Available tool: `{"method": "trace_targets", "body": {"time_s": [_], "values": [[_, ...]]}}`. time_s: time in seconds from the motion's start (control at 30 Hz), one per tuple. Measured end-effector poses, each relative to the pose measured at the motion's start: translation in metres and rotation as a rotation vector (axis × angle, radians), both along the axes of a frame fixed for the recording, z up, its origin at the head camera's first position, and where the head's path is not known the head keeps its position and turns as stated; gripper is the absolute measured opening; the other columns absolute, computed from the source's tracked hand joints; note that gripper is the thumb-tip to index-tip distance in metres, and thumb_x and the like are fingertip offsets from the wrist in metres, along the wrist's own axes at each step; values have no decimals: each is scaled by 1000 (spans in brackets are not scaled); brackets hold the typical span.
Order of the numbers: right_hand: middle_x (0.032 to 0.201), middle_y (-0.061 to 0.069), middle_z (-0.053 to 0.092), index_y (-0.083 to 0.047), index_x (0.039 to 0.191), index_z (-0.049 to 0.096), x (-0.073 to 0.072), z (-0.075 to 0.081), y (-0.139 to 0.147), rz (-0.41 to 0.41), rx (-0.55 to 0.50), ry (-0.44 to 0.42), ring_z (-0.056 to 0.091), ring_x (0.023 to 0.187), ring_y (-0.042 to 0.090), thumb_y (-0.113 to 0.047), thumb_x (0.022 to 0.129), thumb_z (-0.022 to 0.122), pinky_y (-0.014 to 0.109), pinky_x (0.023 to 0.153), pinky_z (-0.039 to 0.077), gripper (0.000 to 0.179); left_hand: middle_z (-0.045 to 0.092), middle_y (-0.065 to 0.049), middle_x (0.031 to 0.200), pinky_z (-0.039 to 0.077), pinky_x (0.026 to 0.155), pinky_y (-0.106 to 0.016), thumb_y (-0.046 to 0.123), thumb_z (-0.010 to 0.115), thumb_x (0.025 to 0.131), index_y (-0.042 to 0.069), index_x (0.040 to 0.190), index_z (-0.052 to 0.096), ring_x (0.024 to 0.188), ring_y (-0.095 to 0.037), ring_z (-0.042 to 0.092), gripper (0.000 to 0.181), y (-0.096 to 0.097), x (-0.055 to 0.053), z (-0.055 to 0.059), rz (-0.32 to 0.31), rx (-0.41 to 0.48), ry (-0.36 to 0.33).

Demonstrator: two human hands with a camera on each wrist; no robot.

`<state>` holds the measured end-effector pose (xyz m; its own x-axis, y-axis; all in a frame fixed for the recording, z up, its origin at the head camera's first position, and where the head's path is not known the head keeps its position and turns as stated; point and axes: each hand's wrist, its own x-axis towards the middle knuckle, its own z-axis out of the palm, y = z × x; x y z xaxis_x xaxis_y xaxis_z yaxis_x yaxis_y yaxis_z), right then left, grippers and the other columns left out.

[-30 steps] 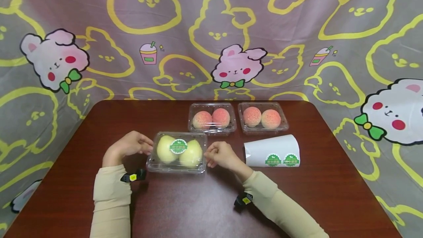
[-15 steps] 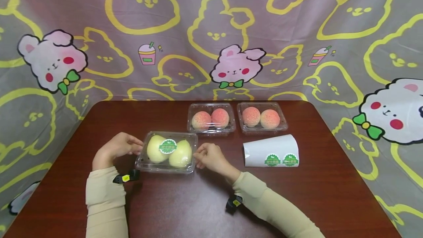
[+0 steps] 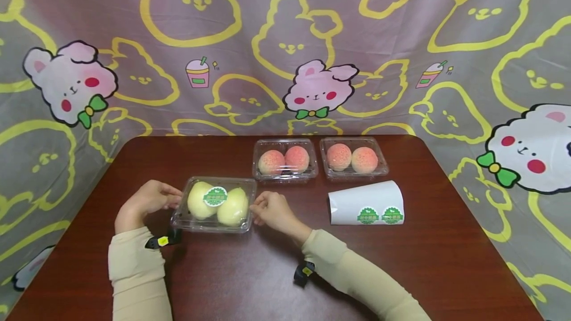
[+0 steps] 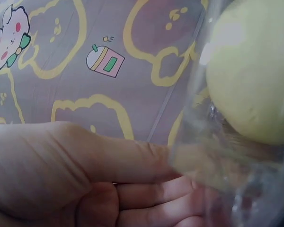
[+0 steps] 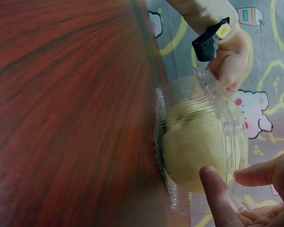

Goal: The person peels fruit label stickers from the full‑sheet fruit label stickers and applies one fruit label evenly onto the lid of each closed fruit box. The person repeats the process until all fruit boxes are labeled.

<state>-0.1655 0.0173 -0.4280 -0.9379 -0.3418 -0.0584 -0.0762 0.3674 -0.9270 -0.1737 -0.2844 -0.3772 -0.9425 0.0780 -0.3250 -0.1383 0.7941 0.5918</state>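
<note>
A clear plastic box (image 3: 209, 226) with two pale yellow, pear-like fruits (image 3: 233, 207) inside stands left of the table's middle, lid down, a green-and-white round sticker (image 3: 215, 196) on top. My left hand (image 3: 147, 201) holds its left side; in the left wrist view the thumb (image 4: 132, 161) lies against the plastic edge with fingers below. At the right side, my right hand (image 3: 277, 216) holds the box by thumb and fingertips. The right wrist view shows these fingertips (image 5: 209, 175) at the box's end wall, and the left hand (image 5: 229, 66) at the far end.
Two more clear boxes, one (image 3: 285, 176) behind and one (image 3: 354, 176) further right, each hold two pink peaches. A white sheet (image 3: 363, 202) bearing two green round stickers (image 3: 368, 215) lies at the right. Behind the table (image 3: 250, 281) hangs a cartoon-printed curtain (image 3: 258, 24).
Both hands and the box of yellow fruits have moved left across the table. The peach boxes and the white sheet have stayed in place.
</note>
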Motion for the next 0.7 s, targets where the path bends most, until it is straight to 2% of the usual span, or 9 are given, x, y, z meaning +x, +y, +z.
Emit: {"method": "trace_targets", "body": {"time_s": [0.17, 0.43, 0.53, 0.7], "values": [[78, 27, 70, 10, 92, 61, -2, 0, -7, -2, -12, 5, 70, 61, 35, -3, 88, 65, 29, 51, 57, 15, 73, -22, 96, 55, 80, -47, 7, 64, 89, -11, 110, 66, 85, -27, 69, 28, -6, 0, 0, 2, -4, 5], [78, 28, 70, 10, 92, 61, -12, -3, -14, -20, -33, 18, 70, 62, 38, -3, 88, 63, 33, 52, 58, 13, 74, -19, 90, 55, 76, -42, 5, 63, 89, -13, 108, 65, 82, -23, 68, 27, -10, 0, 1, 13, 7, 27], [78, 29, 69, 10, 92, 61, -16, -4, -17, -33, -53, -2, 69, 56, 32, -2, 89, 62, 34, 53, 58, 13, 74, -20, 90, 54, 74, -41, 7, 63, 89, -12, 108, 65, 82, -24, 67, 27, -10, -1, 0, 23, -1, 44], [78, 29, 69, 10, 92, 62, -22, -7, -21, -56, -79, -27, 61, 48, 11, -3, 89, 60, 33, 53, 58, 13, 73, -21, 93, 53, 76, -42, 9, 61, 92, -11, 110, 65, 86, -28, 65, 28, -10, -2, -2, 57, 0, 51]]}}
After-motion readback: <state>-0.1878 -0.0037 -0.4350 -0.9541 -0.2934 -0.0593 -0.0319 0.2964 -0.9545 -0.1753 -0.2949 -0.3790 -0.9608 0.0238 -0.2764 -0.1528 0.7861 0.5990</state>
